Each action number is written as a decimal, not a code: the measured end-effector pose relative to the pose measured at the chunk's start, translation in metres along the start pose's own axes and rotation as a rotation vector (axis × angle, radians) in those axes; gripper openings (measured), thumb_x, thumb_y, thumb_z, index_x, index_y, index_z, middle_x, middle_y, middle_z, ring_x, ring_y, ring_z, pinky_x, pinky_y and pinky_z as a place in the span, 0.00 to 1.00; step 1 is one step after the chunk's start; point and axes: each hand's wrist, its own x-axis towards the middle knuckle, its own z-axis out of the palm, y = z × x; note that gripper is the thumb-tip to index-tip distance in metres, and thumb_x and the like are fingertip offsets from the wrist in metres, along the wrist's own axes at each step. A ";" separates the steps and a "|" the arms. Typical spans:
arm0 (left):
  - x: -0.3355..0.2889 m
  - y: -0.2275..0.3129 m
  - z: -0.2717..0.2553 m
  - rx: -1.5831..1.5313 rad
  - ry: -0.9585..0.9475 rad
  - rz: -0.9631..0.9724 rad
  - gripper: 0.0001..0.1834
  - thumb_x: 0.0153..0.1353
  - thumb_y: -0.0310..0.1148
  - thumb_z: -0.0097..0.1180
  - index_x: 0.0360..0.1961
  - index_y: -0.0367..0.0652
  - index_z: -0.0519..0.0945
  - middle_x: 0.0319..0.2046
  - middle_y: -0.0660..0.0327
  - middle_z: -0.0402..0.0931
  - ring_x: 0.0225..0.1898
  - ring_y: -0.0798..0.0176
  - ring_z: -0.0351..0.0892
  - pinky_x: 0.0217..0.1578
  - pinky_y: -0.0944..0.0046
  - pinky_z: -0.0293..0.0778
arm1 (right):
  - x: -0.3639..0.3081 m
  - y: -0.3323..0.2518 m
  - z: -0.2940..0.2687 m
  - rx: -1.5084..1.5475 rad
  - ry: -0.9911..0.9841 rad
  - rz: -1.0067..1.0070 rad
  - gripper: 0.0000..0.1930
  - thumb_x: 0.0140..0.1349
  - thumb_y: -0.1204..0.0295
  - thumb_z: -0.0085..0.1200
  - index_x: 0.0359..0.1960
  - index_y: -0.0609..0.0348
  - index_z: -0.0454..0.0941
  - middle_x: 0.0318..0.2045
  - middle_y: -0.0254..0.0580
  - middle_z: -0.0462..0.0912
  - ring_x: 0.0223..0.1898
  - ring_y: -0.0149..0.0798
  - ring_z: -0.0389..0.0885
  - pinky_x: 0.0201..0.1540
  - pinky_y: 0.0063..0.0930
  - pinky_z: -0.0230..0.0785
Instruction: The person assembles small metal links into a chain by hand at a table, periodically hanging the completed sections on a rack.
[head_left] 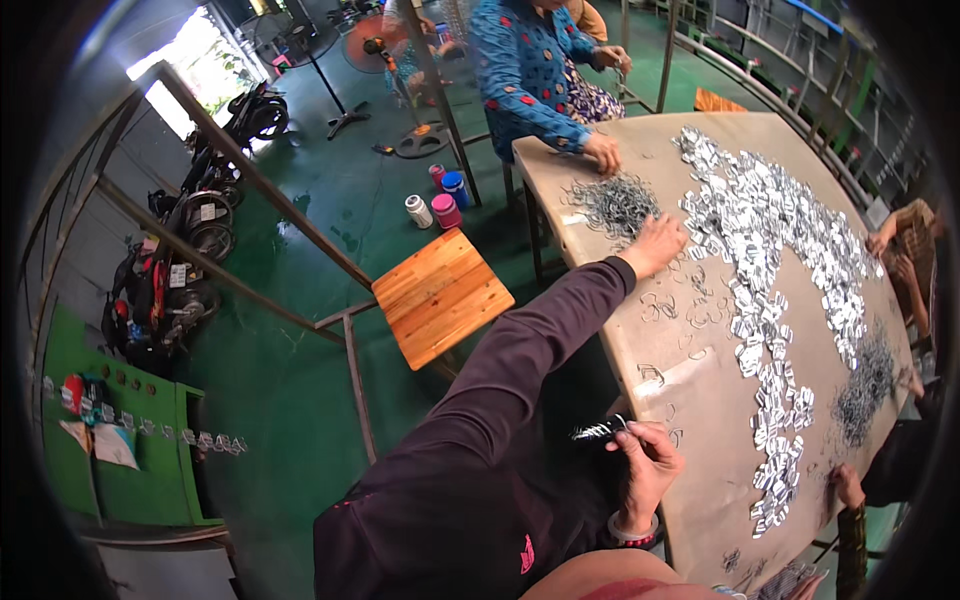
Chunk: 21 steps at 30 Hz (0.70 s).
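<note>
My left hand (pixel 658 246) reaches across the table's near-left side. Its fingers curl down beside a heap of thin, dark wire pieces (pixel 615 203); whatever lies between the fingertips is hidden. Closer to my body, my right hand (pixel 648 470), with a bracelet at the wrist, pinches a short row of small shiny metal pieces (pixel 597 431) over the table edge. Loose bent wires (pixel 660 305) lie scattered on the brown tabletop (pixel 625 345) between my hands. A long, branching spread of flat silver metal buckles (pixel 760 215) covers the table's middle.
A co-worker in a blue patterned top (pixel 530 80) rests a hand by the wire heap. Other people's hands (pixel 850 487) reach in from the right, near a second wire heap (pixel 866 390). Left stand a wooden stool (pixel 440 295), bottles (pixel 446 210), a metal frame (pixel 250 170) and motorbikes (pixel 180 280).
</note>
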 end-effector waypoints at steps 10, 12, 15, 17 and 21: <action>-0.059 0.034 -0.048 -0.405 0.277 -0.078 0.12 0.52 0.16 0.44 0.39 0.36 0.67 0.32 0.45 0.71 0.36 0.41 0.73 0.36 0.52 0.70 | -0.008 -0.006 0.003 -0.083 0.121 -0.041 0.08 0.54 0.86 0.55 0.37 0.71 0.77 0.30 0.43 0.78 0.26 0.32 0.78 0.33 0.19 0.71; -0.084 0.045 -0.076 -0.671 0.336 -0.021 0.16 0.52 0.17 0.48 0.44 0.35 0.71 0.29 0.51 0.73 0.30 0.52 0.76 0.31 0.60 0.74 | -0.007 -0.003 0.003 -0.075 0.128 -0.061 0.08 0.54 0.86 0.55 0.37 0.71 0.77 0.30 0.43 0.78 0.26 0.32 0.78 0.33 0.19 0.71; -0.131 0.072 -0.138 -1.192 0.198 -0.205 0.10 0.56 0.22 0.52 0.39 0.31 0.75 0.25 0.55 0.75 0.27 0.66 0.77 0.27 0.67 0.75 | -0.009 0.000 0.004 -0.072 0.158 -0.068 0.08 0.55 0.85 0.55 0.38 0.72 0.77 0.30 0.43 0.79 0.27 0.32 0.79 0.33 0.20 0.72; -0.160 0.096 -0.179 -1.434 0.156 -0.242 0.07 0.57 0.24 0.54 0.35 0.30 0.76 0.24 0.56 0.77 0.29 0.69 0.78 0.29 0.69 0.75 | -0.007 -0.001 0.002 -0.095 0.216 -0.059 0.08 0.56 0.85 0.54 0.38 0.73 0.77 0.31 0.43 0.79 0.27 0.32 0.79 0.33 0.20 0.72; -0.203 0.129 -0.206 -1.172 0.220 -0.046 0.05 0.53 0.26 0.59 0.30 0.36 0.78 0.32 0.57 0.78 0.38 0.62 0.78 0.40 0.64 0.73 | -0.009 -0.005 0.009 0.026 0.250 -0.096 0.08 0.56 0.84 0.54 0.38 0.71 0.76 0.31 0.44 0.79 0.26 0.31 0.78 0.31 0.18 0.72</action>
